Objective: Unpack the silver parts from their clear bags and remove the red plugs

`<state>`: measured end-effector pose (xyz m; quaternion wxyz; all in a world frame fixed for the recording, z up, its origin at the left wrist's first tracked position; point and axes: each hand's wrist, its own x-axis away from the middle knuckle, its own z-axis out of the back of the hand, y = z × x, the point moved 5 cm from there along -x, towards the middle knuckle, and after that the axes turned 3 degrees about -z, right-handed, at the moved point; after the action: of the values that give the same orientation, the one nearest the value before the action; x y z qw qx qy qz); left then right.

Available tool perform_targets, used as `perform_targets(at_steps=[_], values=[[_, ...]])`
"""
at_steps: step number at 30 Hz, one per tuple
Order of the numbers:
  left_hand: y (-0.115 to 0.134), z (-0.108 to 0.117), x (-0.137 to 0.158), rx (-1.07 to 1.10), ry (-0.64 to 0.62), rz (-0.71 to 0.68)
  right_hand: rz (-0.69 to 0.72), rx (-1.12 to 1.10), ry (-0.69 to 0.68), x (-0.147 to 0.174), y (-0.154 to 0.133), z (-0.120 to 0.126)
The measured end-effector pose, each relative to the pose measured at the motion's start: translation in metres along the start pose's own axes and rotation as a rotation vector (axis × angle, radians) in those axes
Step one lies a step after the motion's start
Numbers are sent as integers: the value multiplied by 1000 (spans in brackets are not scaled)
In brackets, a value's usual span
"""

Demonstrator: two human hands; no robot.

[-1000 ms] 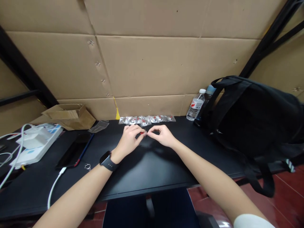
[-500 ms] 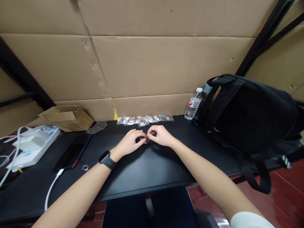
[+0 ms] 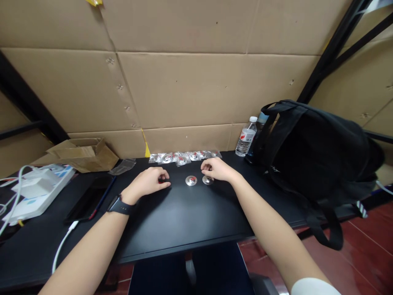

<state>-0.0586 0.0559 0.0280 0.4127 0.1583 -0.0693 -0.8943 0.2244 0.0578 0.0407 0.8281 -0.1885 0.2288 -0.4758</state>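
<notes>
Discs (image 3: 190, 180) lie flat, presumably for stability; left hand (image 3: 147, 180) (nine o'clock) curls near something red (image 3: 161, 181), right hand (image 3: 219, 169) (three o'clock) overhangs one; fingers' grips indeterminable.

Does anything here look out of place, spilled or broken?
Nothing looks spilled or broken. The oddest thing is the strap of the black backpack, dangling past the table edge. A clear wrapper lies loose on the left. The two metal discs look whole, though the right hand partly covers one.

Bare tabletop discs (image 3: 191, 180): 2 (packets (image 3: 181, 159) overlap, uncountable) | bottles (image 3: 245, 144): 2 | backpack (image 3: 322, 155): 1
</notes>
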Motion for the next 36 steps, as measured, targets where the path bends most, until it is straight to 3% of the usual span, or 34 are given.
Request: perform_targets(at_steps=[6, 14, 20, 33, 36], values=[[-13, -6, 4, 34, -90, 35, -39, 108, -256, 3, 20, -8], [-23, -11, 4, 3, -181, 28, -98, 63, -318, 2, 19, -17], [-17, -13, 4, -36, -203, 27, -174, 126, -288, 2, 18, -15], [6, -1, -3, 106, 85, -54, -128, 143, -236, 7, 10, -9], [12, 4, -4, 112, 156, -75, -101, 155, -295, 8, 10, -9]])
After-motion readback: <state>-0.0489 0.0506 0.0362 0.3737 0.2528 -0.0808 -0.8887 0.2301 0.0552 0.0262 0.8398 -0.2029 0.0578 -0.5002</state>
